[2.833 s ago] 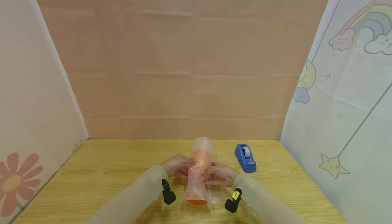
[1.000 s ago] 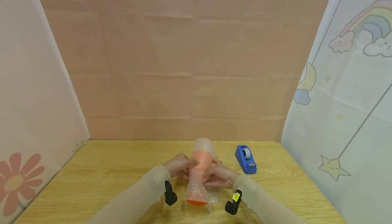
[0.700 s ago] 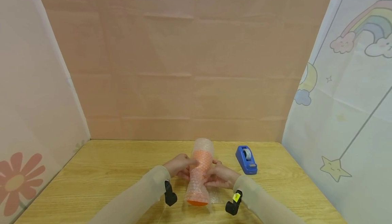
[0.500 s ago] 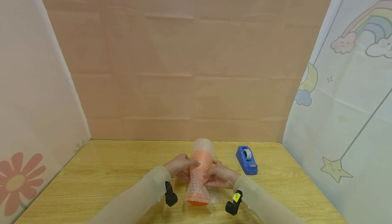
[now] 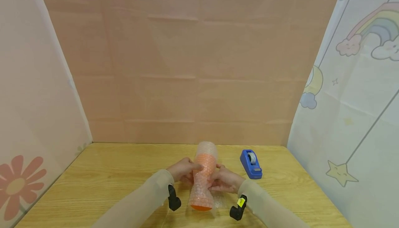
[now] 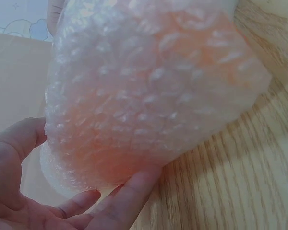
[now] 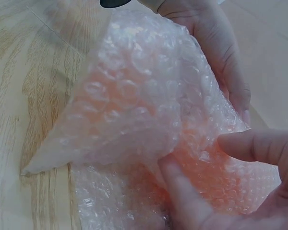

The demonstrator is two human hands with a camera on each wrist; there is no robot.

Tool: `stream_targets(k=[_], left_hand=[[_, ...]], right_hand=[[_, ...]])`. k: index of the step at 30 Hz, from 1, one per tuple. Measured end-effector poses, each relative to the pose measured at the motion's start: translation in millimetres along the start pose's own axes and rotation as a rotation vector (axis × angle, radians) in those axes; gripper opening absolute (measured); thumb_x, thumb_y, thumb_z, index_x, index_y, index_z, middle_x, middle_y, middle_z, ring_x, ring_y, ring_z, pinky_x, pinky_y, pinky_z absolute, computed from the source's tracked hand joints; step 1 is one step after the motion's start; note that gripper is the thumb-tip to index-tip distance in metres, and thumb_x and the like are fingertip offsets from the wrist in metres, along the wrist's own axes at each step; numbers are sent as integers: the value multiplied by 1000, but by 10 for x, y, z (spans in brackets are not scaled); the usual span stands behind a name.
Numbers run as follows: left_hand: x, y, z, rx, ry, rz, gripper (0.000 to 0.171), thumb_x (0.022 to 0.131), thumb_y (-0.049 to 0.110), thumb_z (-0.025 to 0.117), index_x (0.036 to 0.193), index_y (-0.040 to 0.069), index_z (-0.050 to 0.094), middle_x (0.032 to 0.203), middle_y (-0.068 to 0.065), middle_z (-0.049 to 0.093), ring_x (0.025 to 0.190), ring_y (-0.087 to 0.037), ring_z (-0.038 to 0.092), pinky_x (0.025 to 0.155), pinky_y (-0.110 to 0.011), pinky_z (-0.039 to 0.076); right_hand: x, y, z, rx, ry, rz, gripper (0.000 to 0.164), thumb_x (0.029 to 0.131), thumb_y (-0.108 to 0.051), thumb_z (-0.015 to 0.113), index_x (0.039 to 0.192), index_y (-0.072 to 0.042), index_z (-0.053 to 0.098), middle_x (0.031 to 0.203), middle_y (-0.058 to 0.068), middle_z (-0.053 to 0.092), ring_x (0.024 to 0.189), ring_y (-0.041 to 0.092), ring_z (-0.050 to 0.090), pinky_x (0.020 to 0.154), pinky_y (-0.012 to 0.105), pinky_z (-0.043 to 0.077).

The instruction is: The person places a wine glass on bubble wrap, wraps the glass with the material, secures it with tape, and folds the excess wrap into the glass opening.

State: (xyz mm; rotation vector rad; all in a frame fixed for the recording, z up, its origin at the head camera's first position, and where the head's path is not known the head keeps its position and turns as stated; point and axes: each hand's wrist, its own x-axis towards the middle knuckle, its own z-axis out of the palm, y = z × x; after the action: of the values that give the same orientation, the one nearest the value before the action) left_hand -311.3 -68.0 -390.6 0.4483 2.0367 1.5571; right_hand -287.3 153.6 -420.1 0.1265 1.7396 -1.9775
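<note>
An orange object with a narrow waist, wrapped in bubble wrap [image 5: 202, 183], lies lengthwise on the table, its orange end toward me. From its left side my left hand [image 5: 183, 169] grips it, thumb on top and fingers low along the side; the left wrist view shows these fingers [image 6: 129, 196] against the bubbles. On the other side, my right hand [image 5: 227, 180] holds the waist between thumb and fingers. A loose flap of bubble wrap [image 7: 117, 196] spreads on the table under the right hand. What the orange object is, the wrap hides.
A blue tape dispenser [image 5: 250, 164] with a clear roll stands to the right, beyond my right hand. The wooden table [image 5: 118, 172] meets a plain pinkish backdrop [image 5: 193, 100] behind. Printed cloth walls [image 5: 352, 134] flank both sides.
Both hands keep their hold on the bubble-wrapped object, shifting only slightly. The whole head view has moved a little; the tape dispenser stays where it was.
</note>
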Motion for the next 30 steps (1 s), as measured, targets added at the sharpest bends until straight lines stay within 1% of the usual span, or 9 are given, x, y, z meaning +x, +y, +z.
stream_targets(k=[2,3,4,7,10,13,18,25,30], left_hand=[[235,-122,98,64,87,-64,40,92,34,62,108,1,47,102,-16,58,83,-30,66,75,-42,58],[312,-155,159,82,151,-104,43,91,33,62,107,-3,45,101,-20,56,81,-33,65,72,-44,58],[353,-180,185,95,181,-111,41,91,32,62,105,-2,44,97,-19,55,77,-32,64,68,-43,58],[354,-226,130,100,134,-82,45,91,36,63,104,-2,44,95,-17,54,76,-30,62,65,-40,58],[332,-205,97,72,112,-96,47,87,38,67,105,0,46,95,-15,56,76,-27,63,67,-40,58],[313,-177,92,68,121,-108,47,86,38,69,106,1,47,95,-14,57,75,-26,63,67,-40,58],[300,-152,109,73,137,-111,46,87,36,68,106,0,47,94,-14,57,75,-26,63,66,-40,58],[295,-152,112,72,133,-108,44,87,36,68,105,1,47,95,-14,56,76,-27,62,67,-40,58],[299,-150,99,76,137,-114,46,86,37,70,105,1,48,95,-13,56,76,-26,62,67,-39,58]], right_hand=[[-8,6,-2,-10,-2,3,91,86,3,58,147,-6,-9,117,23,44,86,23,56,81,37,57],[-11,9,-3,-21,-1,4,91,86,3,58,147,-6,-9,117,23,45,86,23,56,82,37,56],[-15,9,-3,-31,-1,3,92,86,3,59,147,-5,-9,117,23,45,86,23,55,81,37,55],[-25,2,-2,-61,8,3,91,86,2,59,148,-4,-6,121,24,43,91,24,53,84,35,51],[-36,-16,4,-79,15,3,89,86,4,59,148,-4,-4,130,26,37,99,26,50,89,36,49],[-39,-31,16,-79,27,7,87,86,5,58,149,-5,-2,132,27,35,100,26,49,88,34,49],[-29,-39,39,-34,39,15,86,87,4,57,150,-7,-2,124,25,40,92,24,51,79,30,54],[-25,-28,72,-27,41,26,89,90,-6,58,149,-7,-7,121,26,38,99,29,50,88,43,54],[-13,-15,87,-19,15,25,98,86,3,61,148,-9,-14,131,28,28,99,30,50,83,36,55]])
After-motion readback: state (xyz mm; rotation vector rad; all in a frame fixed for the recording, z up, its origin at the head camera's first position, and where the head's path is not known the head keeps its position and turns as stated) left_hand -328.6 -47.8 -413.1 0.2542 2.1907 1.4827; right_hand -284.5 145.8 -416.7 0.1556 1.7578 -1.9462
